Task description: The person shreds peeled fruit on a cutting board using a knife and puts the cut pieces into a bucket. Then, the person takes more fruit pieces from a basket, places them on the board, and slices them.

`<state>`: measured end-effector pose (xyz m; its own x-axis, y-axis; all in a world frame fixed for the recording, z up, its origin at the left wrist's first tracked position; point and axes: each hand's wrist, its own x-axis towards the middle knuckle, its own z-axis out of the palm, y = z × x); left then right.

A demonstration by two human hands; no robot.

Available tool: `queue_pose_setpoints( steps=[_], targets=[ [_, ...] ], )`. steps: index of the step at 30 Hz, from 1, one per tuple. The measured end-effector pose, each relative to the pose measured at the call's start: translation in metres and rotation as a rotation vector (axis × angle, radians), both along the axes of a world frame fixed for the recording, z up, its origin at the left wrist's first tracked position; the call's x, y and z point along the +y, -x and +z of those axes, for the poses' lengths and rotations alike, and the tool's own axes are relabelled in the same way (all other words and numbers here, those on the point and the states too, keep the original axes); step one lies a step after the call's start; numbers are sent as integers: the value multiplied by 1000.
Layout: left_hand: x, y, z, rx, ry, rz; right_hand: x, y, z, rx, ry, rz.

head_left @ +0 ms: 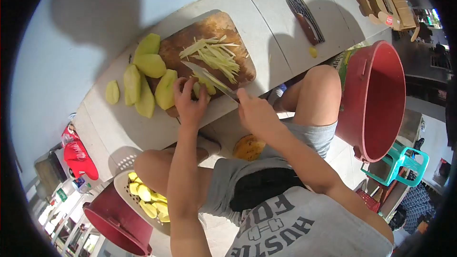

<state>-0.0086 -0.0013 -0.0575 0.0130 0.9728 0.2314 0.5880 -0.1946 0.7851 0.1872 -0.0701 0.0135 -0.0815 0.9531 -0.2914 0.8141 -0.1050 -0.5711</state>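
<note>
My right hand [257,116] is closed round the handle of a kitchen knife [208,76], its blade pointing up and left over the wooden cutting board [223,23]. With bent fingers, my left hand [190,107] holds a pale green peeled piece [207,85], possibly green mango, on the board's near edge beside the blade. Thin cut strips [214,54] lie in a pile beyond the knife. Larger peeled pieces [151,65] cluster left of the board, some resting on its edge. My fingers partly hide the piece being held.
Farther right on the tiled counter [259,0] lies a brown-handled tool with a slotted blade [304,16]. A large red tub [364,100] stands at my right. Lower left, a white colander [124,185] holds yellow pieces, near another red tub [116,223]. Cardboard boxes [381,2] sit at upper right.
</note>
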Motion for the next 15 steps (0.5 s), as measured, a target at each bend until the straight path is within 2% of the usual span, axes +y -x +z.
queue_pose_setpoints(
  steps=[4, 6, 7, 9, 10, 12, 15],
  targets=[
    [-8, 7, -1, 26, -122, 85, -3, -5, 2, -30, -98, -6],
    [-16, 5, 10, 232, -241, 117, -3, -6, -1, -92, -70, 14],
    [-17, 2, 22, 236, -244, 117, -3, -7, 0, -88, -73, 13],
    [-20, -5, 46, 365, -259, -98, -5, -9, 4, -94, -121, 61],
    [-18, -8, 56, 366, -260, -99, -5, -10, 7, -93, -121, 59],
    [-13, -15, 69, 537, -343, -248, -4, -14, 13, -101, -122, 94],
    [-9, -8, 63, 530, -344, -306, -1, -24, 13, -126, -137, 108]
  ],
)
